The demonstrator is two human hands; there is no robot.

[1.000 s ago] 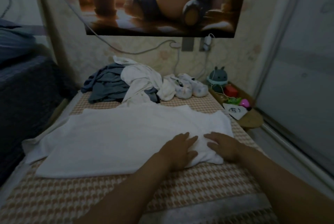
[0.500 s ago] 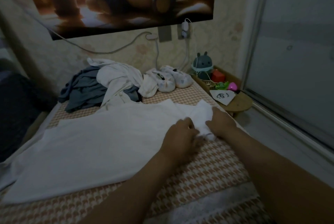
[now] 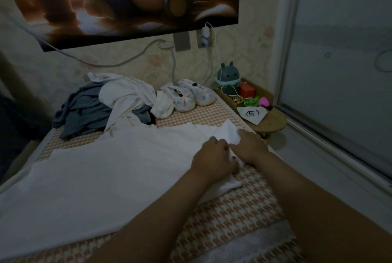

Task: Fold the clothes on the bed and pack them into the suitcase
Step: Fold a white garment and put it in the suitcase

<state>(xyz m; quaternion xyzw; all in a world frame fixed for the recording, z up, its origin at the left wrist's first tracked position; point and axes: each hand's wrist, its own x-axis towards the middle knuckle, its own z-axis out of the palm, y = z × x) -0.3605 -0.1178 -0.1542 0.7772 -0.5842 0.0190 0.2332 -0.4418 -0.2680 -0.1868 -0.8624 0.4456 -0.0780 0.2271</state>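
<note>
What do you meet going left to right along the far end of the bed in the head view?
Crumpled grey garment → crumpled white garment → pair of pale patterned soft shoes → teal rabbit-eared toy → red cube → pink rounded toy.

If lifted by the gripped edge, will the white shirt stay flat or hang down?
Probably hangs limp: the shirt bunches where the left hand and right hand pinch it. Likely light, lying thin on the bed.

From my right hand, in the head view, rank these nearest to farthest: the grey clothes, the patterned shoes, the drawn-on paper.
1. drawn-on paper, on the wooden stand just beyond the right hand.
2. patterned shoes, by the wall.
3. grey clothes, far left.
</note>
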